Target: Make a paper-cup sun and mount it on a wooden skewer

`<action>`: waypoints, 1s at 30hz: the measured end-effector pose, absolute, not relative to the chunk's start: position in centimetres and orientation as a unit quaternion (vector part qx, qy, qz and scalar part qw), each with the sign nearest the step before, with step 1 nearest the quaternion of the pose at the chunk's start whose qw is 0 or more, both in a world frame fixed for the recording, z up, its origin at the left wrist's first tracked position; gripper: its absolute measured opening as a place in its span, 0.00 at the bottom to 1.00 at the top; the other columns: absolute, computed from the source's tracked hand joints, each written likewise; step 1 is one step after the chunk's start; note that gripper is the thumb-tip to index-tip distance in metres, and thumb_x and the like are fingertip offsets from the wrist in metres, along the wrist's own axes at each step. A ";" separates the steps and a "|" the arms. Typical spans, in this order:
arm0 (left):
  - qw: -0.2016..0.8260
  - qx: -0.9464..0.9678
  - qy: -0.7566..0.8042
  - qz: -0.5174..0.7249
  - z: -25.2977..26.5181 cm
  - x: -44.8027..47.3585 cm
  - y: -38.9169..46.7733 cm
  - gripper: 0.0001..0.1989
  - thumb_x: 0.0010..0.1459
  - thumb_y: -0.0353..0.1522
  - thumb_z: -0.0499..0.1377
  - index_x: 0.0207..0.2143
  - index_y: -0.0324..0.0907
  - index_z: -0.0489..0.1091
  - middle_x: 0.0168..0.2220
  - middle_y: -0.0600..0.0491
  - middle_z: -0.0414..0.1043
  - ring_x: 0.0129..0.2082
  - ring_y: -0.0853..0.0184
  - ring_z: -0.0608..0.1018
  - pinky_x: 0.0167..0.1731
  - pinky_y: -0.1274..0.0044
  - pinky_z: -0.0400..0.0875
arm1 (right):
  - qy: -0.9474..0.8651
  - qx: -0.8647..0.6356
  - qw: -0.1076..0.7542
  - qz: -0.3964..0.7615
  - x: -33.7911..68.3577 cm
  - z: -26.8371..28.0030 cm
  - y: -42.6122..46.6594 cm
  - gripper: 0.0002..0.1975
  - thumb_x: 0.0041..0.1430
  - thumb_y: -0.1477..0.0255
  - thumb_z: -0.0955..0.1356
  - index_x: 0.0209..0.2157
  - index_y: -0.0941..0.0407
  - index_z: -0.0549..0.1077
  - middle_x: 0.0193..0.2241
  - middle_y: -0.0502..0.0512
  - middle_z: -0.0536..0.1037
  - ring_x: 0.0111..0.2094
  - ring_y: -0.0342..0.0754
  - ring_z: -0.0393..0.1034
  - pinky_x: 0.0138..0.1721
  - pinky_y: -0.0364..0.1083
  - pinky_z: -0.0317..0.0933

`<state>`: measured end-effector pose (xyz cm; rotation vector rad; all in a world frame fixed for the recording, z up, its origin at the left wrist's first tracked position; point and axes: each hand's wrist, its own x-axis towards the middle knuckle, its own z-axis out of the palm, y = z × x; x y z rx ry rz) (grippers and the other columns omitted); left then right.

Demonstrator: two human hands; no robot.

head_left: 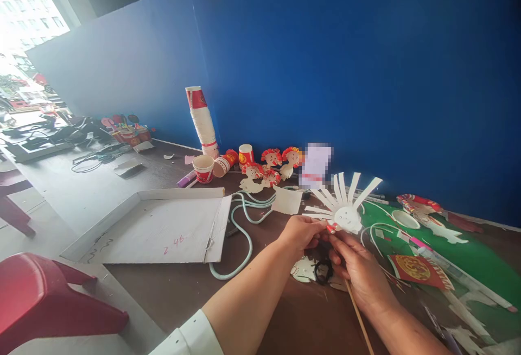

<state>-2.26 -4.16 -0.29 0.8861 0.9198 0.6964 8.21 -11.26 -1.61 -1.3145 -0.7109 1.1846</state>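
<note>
Between my two hands is a cut-open paper cup (345,216), its white strips fanned out around a disc with a small drawn face. My left hand (303,231) is closed, pinching a red-and-white strip at the cup's lower left edge. My right hand (360,268) grips the cup from below, thumb at the same strip. A thin wooden stick (359,317) also runs out from under its fingers toward the bottom edge. Just beneath the hands lie a white paper cutout (303,270) and a black ring (323,272), both partly hidden.
A shallow white tray (163,230) lies left, beside a pale coiled cable (244,257). Behind stand a tall leaning cup stack (202,127) and several curled paper figures (271,157). On the right, a green mat (480,252) carries paper scraps and pens. A blue partition (345,62) closes the back.
</note>
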 end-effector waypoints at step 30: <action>0.695 0.436 0.464 0.334 -1.4 -1.5 -3.9 0.07 0.47 0.31 0.61 0.26 0.34 0.75 0.17 0.55 0.65 0.15 0.77 0.61 0.16 0.82 0.50 | -0.489 -0.684 0.439 0.317 9.0 -3.2 -11.4 0.18 0.56 0.54 0.62 0.39 0.52 0.71 0.15 0.47 0.69 0.17 0.46 0.60 0.19 0.44 0.54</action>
